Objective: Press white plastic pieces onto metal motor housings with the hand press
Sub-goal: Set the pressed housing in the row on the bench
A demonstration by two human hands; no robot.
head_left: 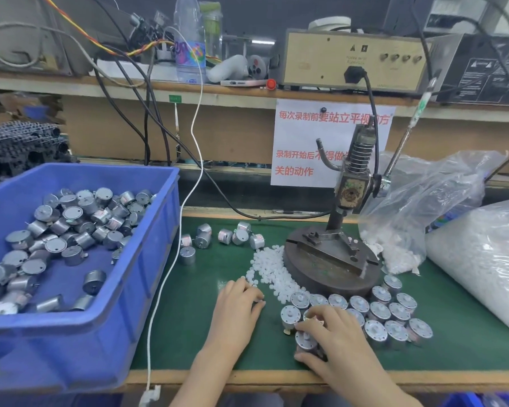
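Motor housings (379,312) — stiff, slick cans on the mat (188,318).
My right hand (335,336) grips one round its sides; left hand (237,301) curls at light white plastic pieces (269,268) — pinching, I cannot tell.

On the green tabletop (188,318) the hand press (332,257) stands at about 1 o'clock from the hands. White plastic pieces (272,270) lie heaped against its round base at 8 o'clock. The left hand (238,301) rests palm down at the heap's near edge, fingers (254,298) bent onto the pieces; whether it pinches one cannot be told. The right hand (332,333) grips a motor housing (306,340) at the 9 o'clock end of a cluster of upright motor housings (378,312) at the base's 6 o'clock. A blue bin (147,259) holding more sits at the press's 9 o'clock.
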